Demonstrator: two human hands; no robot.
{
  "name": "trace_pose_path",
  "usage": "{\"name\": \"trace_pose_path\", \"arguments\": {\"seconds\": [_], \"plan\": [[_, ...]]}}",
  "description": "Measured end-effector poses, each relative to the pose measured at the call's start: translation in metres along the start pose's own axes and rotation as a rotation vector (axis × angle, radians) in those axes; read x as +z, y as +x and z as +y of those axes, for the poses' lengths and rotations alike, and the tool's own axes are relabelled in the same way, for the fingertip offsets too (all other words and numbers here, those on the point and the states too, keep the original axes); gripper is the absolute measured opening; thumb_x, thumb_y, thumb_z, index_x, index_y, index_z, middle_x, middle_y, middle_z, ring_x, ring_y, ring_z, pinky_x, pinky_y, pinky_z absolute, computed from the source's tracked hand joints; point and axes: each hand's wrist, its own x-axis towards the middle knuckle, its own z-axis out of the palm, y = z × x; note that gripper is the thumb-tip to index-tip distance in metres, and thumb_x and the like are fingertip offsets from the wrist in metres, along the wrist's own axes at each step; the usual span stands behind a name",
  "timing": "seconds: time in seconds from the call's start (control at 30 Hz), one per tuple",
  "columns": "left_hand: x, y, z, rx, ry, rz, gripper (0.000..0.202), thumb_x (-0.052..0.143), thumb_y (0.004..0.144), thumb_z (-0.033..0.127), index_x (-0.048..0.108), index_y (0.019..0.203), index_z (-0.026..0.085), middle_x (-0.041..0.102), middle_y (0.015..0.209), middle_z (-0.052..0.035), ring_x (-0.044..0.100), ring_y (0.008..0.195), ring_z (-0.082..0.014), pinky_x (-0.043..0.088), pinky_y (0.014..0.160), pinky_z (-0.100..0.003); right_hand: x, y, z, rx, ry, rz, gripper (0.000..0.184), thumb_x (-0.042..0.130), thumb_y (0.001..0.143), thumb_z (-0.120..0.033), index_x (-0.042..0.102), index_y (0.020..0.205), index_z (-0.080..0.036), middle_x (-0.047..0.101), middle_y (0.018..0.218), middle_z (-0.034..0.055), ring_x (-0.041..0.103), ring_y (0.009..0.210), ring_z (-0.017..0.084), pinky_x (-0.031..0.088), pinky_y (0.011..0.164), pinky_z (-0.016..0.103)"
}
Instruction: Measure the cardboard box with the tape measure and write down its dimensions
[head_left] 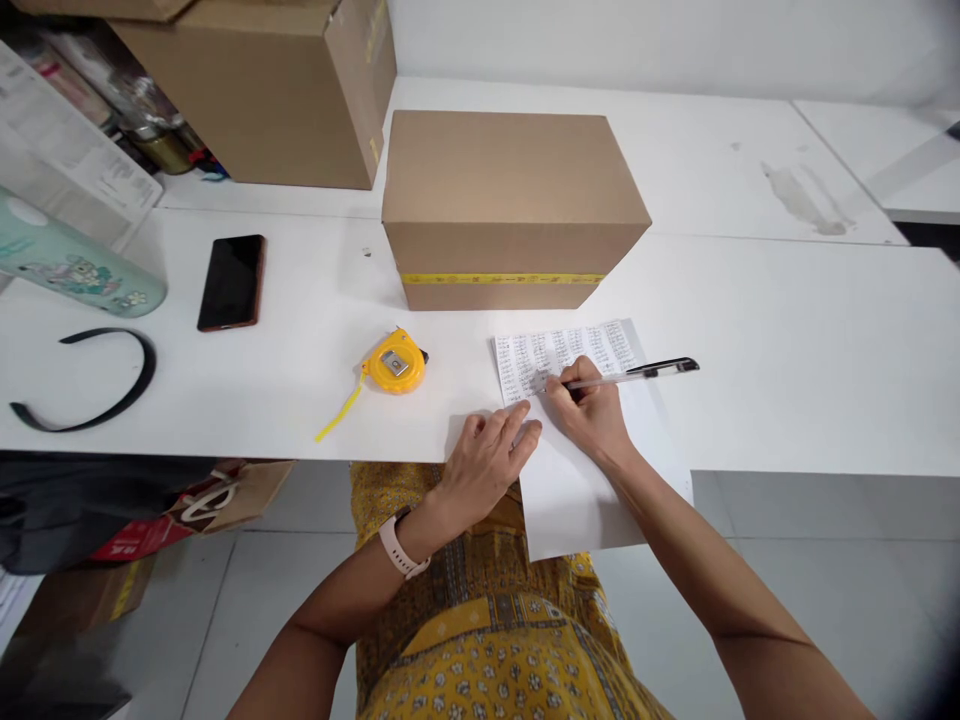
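right hand (592, 410): pinching ballpoint pen (630, 374), tip touching the sheet of paper (577, 440)
left hand (487, 460): lying flat, fingers together, pressing sheet's left edge
sheet: overhanging tabletop (787, 340) edge
tape measure (394, 363): lying left of the hands

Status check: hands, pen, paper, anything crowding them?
Right hand shut on pen, tip on the written rows. Left hand flat, pinning paper edge. Tape measure and cardboard box close by, clear of both hands.
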Motion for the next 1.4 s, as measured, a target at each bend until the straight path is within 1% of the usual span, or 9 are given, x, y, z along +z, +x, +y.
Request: {"name": "trace_pose_path", "arguments": {"seconds": [0.37,0.5,0.6,0.73,0.83,0.93,1.17,1.3,1.4], "plan": [[-0.001,0.0,-0.001,0.0,-0.022,-0.004,0.034,0.049,0.1,0.011,0.066,0.128,0.016,0.062,0.143,-0.0132,0.057,0.114,-0.0262,0.044,0.082,-0.039,0.0,0.0,-0.002,0.009,-0.014,0.023,0.024,0.063,0.082,-0.026,0.044,0.067,-0.024,0.043,0.055,-0.0061,0.038,0.052,0.011,0.032,0.052,0.027],[0.004,-0.001,0.0,-0.005,-0.044,-0.025,0.036,0.048,0.099,0.01,0.064,0.13,0.016,0.061,0.144,-0.0138,0.056,0.114,-0.0268,0.045,0.083,-0.041,-0.007,0.003,0.006,-0.041,0.019,0.179,0.023,0.063,0.086,-0.032,0.048,0.072,-0.023,0.047,0.061,-0.0048,0.043,0.056,0.011,0.036,0.054,0.026],[0.006,-0.003,-0.001,-0.007,-0.084,-0.041,0.039,0.048,0.096,0.008,0.062,0.132,0.015,0.06,0.145,-0.015,0.055,0.116,-0.028,0.046,0.084,-0.042,-0.038,0.012,0.018,-0.104,-0.06,0.345,0.018,0.06,0.092,-0.04,0.056,0.087,-0.023,0.055,0.071,-0.0024,0.05,0.061,0.013,0.042,0.058,0.028],[-0.014,-0.009,-0.01,-0.017,-0.293,-0.08,0.044,0.053,0.092,0.01,0.057,0.135,0.017,0.056,0.148,-0.0145,0.053,0.121,-0.029,0.048,0.094,-0.044,-0.108,0.026,0.045,-0.208,-0.51,0.435,0.022,0.046,0.101,-0.038,0.063,0.106,-0.024,0.066,0.093,0.007,0.064,0.084,0.024,0.051,0.075,0.042],[-0.04,-0.015,-0.032,-0.109,-0.398,0.07,0.042,0.058,0.092,0.018,0.054,0.135,0.02,0.058,0.145,-0.0123,0.053,0.122,-0.0278,0.046,0.104,-0.045,-0.155,0.035,0.072,-0.191,-0.752,0.337,0.028,0.04,0.1,-0.028,0.063,0.115,-0.027,0.063,0.109,0.0121,0.06,0.113,0.039,0.049,0.089,0.058],[-0.053,-0.02,-0.064,-0.31,-0.267,0.263,0.038,0.064,0.093,0.025,0.056,0.129,0.022,0.062,0.137,-0.0119,0.053,0.123,-0.0303,0.042,0.108,-0.051,-0.177,0.041,0.097,-0.094,-0.863,0.23,0.032,0.04,0.095,-0.021,0.066,0.113,-0.025,0.059,0.112,0.0164,0.053,0.121,0.05,0.047,0.085,0.068],[-0.031,-0.018,-0.114,-0.66,-0.184,0.051,0.064,0.077,0.081,0.035,0.052,0.138,0.018,0.059,0.14,-0.0182,0.052,0.125,-0.0384,0.044,0.105,-0.056,-0.181,0.049,0.11,-0.117,-0.85,0.207,0.038,0.038,0.095,-0.025,0.065,0.121,-0.025,0.063,0.112,0.0182,0.051,0.123,0.051,0.047,0.084,0.071],[-0.034,-0.013,-0.109,-0.79,-0.424,0.112,0.05,0.073,0.081,0.03,0.058,0.128,0.022,0.067,0.127,-0.0126,0.059,0.118,-0.0325,0.045,0.106,-0.051,-0.163,0.038,0.069,-0.162,-0.8,0.348,0.042,0.037,0.097,-0.026,0.067,0.125,-0.023,0.064,0.116,0.0208,0.053,0.124,0.047,0.047,0.087,0.062],[-0.052,-0.009,-0.089,-0.734,-0.945,0.121,0.043,0.068,0.084,0.042,0.058,0.123,0.024,0.07,0.118,-0.0091,0.066,0.106,-0.0262,0.052,0.094,-0.043,-0.126,0.017,0.018,-0.215,-0.519,0.317,0.036,0.046,0.098,-0.034,0.072,0.119,-0.021,0.07,0.106,0.0171,0.065,0.102,0.034,0.051,0.088,0.053]]}}
